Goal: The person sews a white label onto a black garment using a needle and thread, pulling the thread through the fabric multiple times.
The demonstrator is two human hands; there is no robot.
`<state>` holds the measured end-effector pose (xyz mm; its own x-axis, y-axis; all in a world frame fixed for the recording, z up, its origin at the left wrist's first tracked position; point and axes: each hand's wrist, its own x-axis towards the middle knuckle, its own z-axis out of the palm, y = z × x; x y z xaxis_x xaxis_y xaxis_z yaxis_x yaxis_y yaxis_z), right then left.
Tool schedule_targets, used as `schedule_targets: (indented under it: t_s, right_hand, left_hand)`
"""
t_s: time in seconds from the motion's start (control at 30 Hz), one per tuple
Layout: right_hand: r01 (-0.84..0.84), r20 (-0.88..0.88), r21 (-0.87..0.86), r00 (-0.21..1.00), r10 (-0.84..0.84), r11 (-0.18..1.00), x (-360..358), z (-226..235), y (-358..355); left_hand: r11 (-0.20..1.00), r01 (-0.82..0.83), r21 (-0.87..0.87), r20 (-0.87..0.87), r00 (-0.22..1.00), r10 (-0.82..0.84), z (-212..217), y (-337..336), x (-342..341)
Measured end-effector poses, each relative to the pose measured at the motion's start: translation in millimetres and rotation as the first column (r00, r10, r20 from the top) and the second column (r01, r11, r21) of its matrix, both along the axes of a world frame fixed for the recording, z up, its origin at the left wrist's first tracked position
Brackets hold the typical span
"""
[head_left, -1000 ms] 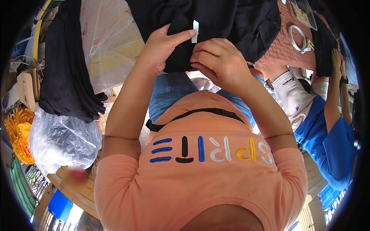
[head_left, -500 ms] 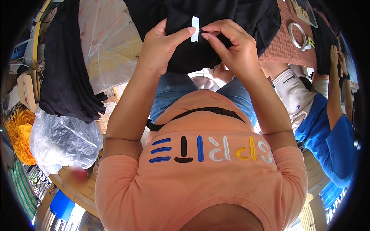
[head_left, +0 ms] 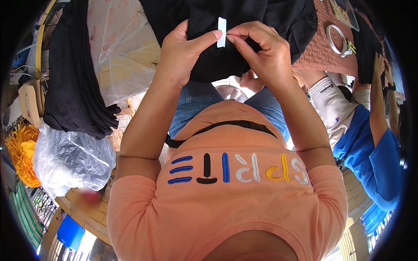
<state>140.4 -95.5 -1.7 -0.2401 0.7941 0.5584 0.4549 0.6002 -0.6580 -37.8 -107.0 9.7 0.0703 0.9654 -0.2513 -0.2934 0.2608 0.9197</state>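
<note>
A person in an orange shirt pinches a small white label [head_left: 222, 31] between both hands at about 12 o'clock in the head view, just above the lap. The left hand [head_left: 183, 50] presses its thumb tip against the label's left edge, its other fingers curled behind a black garment [head_left: 244, 26] that spreads across the top of the frame. The right hand [head_left: 265, 54] is closed in a fine pinch, thumb and forefinger meeting at the label's right edge (whether something thin is held between them cannot be told). The label stands upright against the black cloth, which drapes over a reddish-brown textured mat [head_left: 322, 52] toward 1 o'clock. A white ring [head_left: 336, 39] lies on that mat. At 9 o'clock a stack of folded black cloth [head_left: 74, 82] hangs over the table's edge, with a clear plastic sheet [head_left: 122, 48] beside it and a bulging clear plastic bag [head_left: 72, 158] below, near 8 o'clock. A second person in a blue sleeve [head_left: 374, 156] sits at 3 o'clock.
</note>
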Motion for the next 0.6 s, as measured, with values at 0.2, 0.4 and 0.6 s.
schedule_targets:
  t_s: [0.2,0.4,0.6]
  right_hand:
    - [-0.006,0.038,0.062,0.999,0.003,0.998,0.1,-0.2,0.8]
    - [-0.006,0.071,0.115,0.997,-0.002,0.993,0.5,1.1,1.5]
    - [0.006,0.071,0.148,0.997,-0.017,0.989,-0.6,0.8,1.3]
  left_hand:
    - [1.000,-0.006,0.005,-0.019,1.000,0.006,-0.3,-0.5,-0.5]
    - [1.000,-0.006,-0.001,-0.007,1.000,0.006,-0.3,-0.6,-1.1]
    - [1.000,-0.012,-0.007,-0.007,1.000,0.012,0.4,-1.0,-1.2]
